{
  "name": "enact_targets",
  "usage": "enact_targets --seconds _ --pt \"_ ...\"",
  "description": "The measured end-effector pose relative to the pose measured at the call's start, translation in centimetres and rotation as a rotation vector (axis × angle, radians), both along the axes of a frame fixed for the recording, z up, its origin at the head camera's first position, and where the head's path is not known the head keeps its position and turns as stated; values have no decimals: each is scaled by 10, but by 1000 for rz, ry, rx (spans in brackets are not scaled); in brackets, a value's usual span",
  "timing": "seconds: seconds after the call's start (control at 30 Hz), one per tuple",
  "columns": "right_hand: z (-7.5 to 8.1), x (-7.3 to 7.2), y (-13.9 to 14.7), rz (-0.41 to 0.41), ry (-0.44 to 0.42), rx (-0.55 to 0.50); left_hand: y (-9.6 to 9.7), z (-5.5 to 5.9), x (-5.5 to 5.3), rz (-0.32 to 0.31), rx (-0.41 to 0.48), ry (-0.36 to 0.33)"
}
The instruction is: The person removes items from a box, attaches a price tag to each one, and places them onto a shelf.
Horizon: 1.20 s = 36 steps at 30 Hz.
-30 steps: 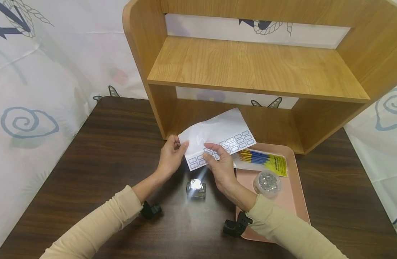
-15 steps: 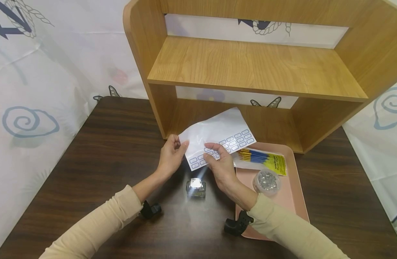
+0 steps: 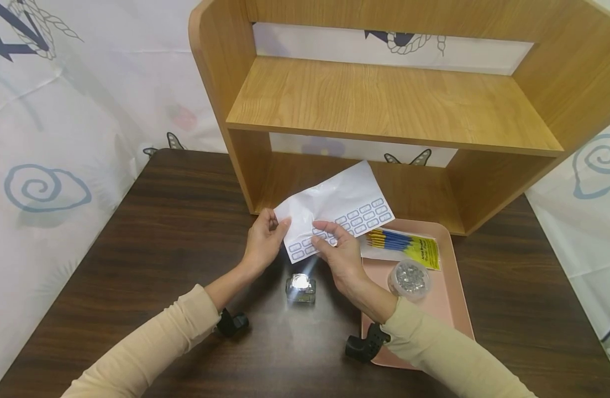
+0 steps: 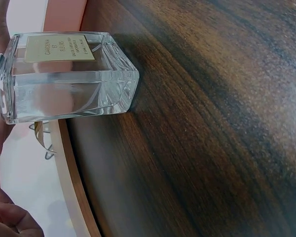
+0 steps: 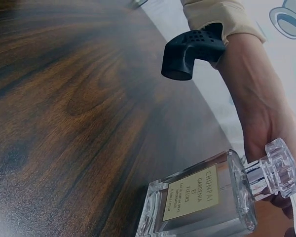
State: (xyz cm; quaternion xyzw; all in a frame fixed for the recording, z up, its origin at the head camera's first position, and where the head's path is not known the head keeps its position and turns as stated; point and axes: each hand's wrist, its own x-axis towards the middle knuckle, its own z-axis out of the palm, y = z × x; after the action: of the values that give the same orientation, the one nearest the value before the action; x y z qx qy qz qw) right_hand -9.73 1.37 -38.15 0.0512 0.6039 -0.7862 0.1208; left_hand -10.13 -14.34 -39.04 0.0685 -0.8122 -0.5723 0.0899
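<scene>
A white sheet of blue-framed labels is held up over the table by both hands. My left hand pinches its left edge between thumb and fingers. At the sheet's lower part, the thumb and index finger of my right hand pinch it over the printed rows; whether a single label is lifted there is hidden. Below the sheet, a clear glass perfume bottle stands upright on the table, untouched. Its pale label shows in the left wrist view, on the bottle, and its faceted clear cap in the right wrist view.
A pink tray lies to the right, partly under the right forearm. In it are a pack of blue-handled paintbrushes and a round tub of silvery pieces. A wooden shelf unit stands behind.
The sheet has tilted slightly, its far corner rising a little, and it creases more near the right fingertips. Both hands keep nearly the same place and hold.
</scene>
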Motion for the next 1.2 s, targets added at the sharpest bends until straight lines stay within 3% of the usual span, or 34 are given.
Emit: enact_targets --seconds 0.6,1.0,1.2 --pt "0 0 2 66 5 35 -2 -2 0 8 34 -8" --pt "-2 1 1 37 -23 45 -1 -4 1 6 24 -1" --pt "-2 1 4 28 -9 -5 -2 -6 1 15 20 4"
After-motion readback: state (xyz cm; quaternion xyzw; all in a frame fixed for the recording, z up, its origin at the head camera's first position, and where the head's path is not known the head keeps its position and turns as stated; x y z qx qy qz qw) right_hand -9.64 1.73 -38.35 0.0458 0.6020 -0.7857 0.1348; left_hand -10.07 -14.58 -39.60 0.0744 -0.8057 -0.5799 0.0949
